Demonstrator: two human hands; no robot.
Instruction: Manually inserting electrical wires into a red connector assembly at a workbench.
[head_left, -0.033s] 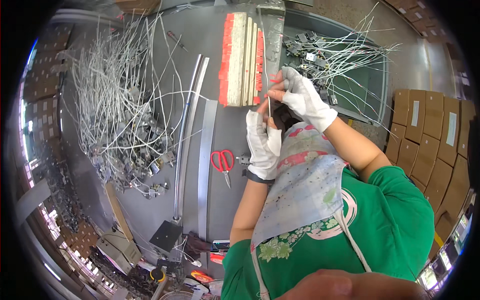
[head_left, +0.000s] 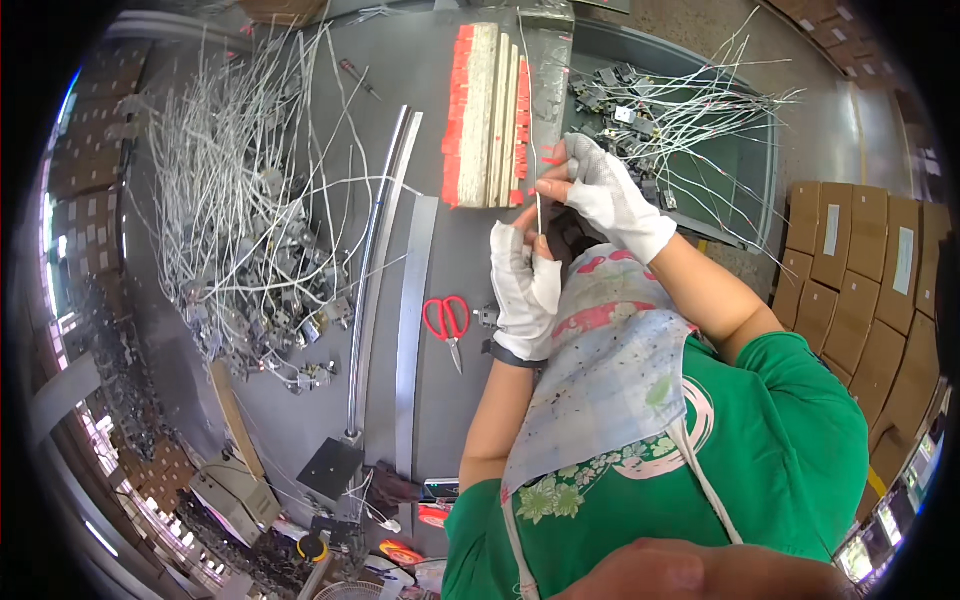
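Observation:
My left hand (head_left: 525,290), in a white fingerless glove, pinches a thin white cable (head_left: 531,110) near its lower end. Just above, my right hand (head_left: 608,195), gloved alike, has thumb and forefinger closed at the same cable. A small red strip (head_left: 552,156) shows by the right fingertips; whether it is stuck to the cable I cannot tell. Left of the fingers lies a block of pale wooden bars (head_left: 480,120), with rows of red strips (head_left: 457,125) along both long sides. Red-handled scissors (head_left: 446,318) lie on the table, left of my left wrist.
A big heap of white cables (head_left: 235,170) with small metal parts covers the table's left. Long metal strips (head_left: 410,330) lie between heap and scissors. A screwdriver (head_left: 358,78) rests farther back. At right stands a green tray (head_left: 742,165) of cabled parts; stacked cartons (head_left: 845,240) are beyond.

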